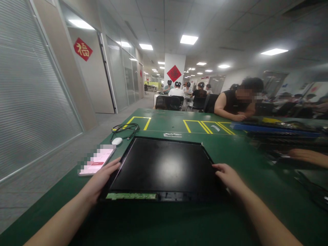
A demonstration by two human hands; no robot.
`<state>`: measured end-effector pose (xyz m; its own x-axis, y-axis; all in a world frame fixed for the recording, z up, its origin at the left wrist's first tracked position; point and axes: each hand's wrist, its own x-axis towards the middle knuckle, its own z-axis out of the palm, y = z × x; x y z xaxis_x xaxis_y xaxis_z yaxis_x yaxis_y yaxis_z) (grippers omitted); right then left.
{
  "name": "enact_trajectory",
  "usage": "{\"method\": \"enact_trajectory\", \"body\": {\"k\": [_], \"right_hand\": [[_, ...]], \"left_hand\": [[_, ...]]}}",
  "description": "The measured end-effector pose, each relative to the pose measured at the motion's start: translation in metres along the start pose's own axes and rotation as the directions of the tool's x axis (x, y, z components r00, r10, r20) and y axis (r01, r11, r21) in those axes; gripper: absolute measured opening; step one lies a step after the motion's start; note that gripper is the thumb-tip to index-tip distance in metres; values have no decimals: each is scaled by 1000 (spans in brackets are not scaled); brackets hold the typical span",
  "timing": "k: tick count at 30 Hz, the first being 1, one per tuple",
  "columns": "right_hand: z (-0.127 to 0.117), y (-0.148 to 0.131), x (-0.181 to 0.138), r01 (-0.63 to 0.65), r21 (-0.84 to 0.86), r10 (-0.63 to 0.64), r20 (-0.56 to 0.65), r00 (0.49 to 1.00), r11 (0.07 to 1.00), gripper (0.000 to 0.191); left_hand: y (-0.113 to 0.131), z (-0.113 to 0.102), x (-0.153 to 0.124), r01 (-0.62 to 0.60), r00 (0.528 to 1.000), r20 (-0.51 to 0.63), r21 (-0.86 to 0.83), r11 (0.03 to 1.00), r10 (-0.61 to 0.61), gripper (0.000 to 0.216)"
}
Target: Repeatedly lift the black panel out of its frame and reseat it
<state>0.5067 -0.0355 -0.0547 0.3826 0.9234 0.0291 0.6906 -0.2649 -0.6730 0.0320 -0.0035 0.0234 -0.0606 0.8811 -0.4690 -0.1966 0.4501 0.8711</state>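
A black display panel [153,164] in a dark frame lies in front of me, a ceiling light mirrored on its surface. Along its near edge runs a green circuit board strip [132,196]. My left hand [106,176] grips the frame's left side, its fingertips over the edge. On the opposite side my right hand [228,176] holds the right edge, thumb and fingers closed on it. The undersides of both grips are hidden. Just beyond my left hand lies a tablet-like device [96,162] with a pink screen.
The green table [159,119] bears yellow tape outlines. At the left are a white mouse [117,141] and a coiled black cable [125,129]. Farther right a person [235,99] leans on the table near dark and blue parts [276,130]. Another person's hand [307,157] reaches in there.
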Motion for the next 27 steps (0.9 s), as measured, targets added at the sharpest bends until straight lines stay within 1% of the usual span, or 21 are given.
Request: {"method": "enact_trajectory", "body": {"k": [3, 5, 10, 12, 14, 17, 19, 23, 27], "right_hand": [[0, -1, -2, -4, -3, 4, -3, 1000, 1000, 40], [0, 0, -2, -11, 5, 11, 6, 1000, 1000, 41], [1, 2, 0, -6, -5, 6, 0, 1000, 1000, 41], [2, 5, 3, 5, -4, -5, -17, 1000, 1000, 40], [5, 11, 7, 12, 11, -11, -27, 1000, 1000, 40], [10, 19, 11, 27, 47, -26, -29, 999, 999, 40], [11, 20, 11, 33, 64, -31, -28, 999, 997, 41], [6, 9, 5, 34, 30, -33, -32, 999, 999, 41], [2, -1, 0, 47, -36, -48, -29, 998, 998, 41]], "left_hand": [[1, 6, -7, 21, 999, 34, -69, 997, -19, 58], [0, 6, -7, 14, 1000, 28, -67, 998, -13, 62], [-6, -3, -3, -92, 994, 68, 26, 995, 90, 96], [-6, -5, -2, -100, 992, 85, 49, 994, 96, 100], [-4, -4, -4, -98, 992, 81, 62, 993, 93, 96], [0, 1, -9, -87, 994, 70, 76, 993, 81, 81], [2, 3, -13, -75, 994, 79, 62, 995, 70, 74], [1, -1, -10, -94, 989, 114, 9, 996, 93, 70], [-4, -7, 1, -101, 981, 164, -22, 995, 104, 75]]}}
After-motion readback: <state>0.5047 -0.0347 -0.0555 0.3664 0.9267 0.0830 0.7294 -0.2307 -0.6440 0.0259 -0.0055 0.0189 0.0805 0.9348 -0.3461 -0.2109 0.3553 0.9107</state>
